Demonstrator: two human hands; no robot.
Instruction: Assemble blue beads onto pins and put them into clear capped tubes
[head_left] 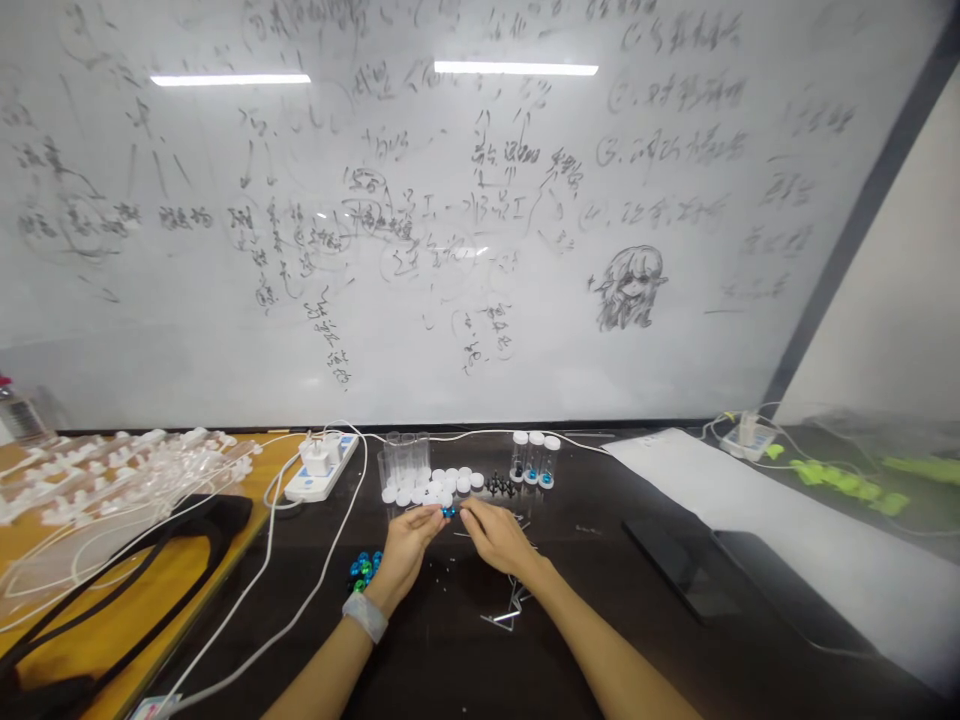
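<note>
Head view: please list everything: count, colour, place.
Whiteboard: one, white, back
Tabletops: two, yellow and dark, foreground
Bottle: one, red cap, left
Plastics: many, white, left
Power strips: two, white, sides
Cables: several, mostly white, sides
Tubes: several, clear, centre
Capped tubes: three, clear, centre
Caps: many, white, centre
Cluster: one, black, centre
Pieces: several, blue and green, centre
Rods: several, silver, centre
Devices: two, black, right
Sheet: one, white, right
Scraps: many, green, right
Hands: two, bare, at blue piece

It looks like an office: a whiteboard (pixel 450 225) covered in writing (pixel 506 154) stands beyond the left hand (pixel 405 553) and right hand (pixel 499 535), with a power strip (pixel 309 487) to their left and a dark desk (pixel 592 555) beneath them.
</note>
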